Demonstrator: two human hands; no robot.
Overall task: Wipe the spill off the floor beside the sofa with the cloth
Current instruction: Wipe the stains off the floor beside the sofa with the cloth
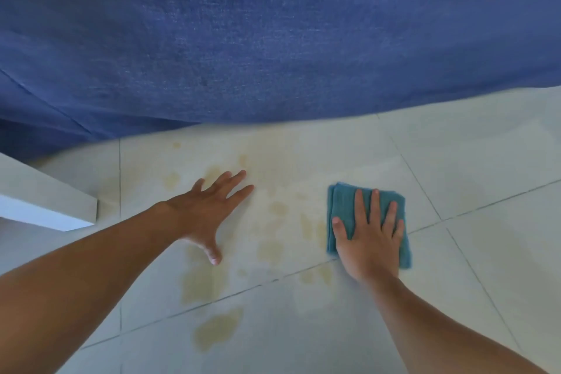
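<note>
A yellowish spill (217, 329) lies in blotches and smears across the pale floor tiles (491, 161), right in front of the blue sofa (273, 39). A folded teal cloth (346, 206) lies flat on the floor at the right edge of the spill. My right hand (368, 240) presses down on the cloth with fingers spread, covering its lower part. My left hand (209, 206) rests flat on the floor among the stains, fingers apart, holding nothing.
The sofa's fabric front fills the upper half of the view and meets the floor just beyond the spill. A white furniture corner (45, 200) juts in at the left, close to my left forearm. Grout lines cross the tiles diagonally.
</note>
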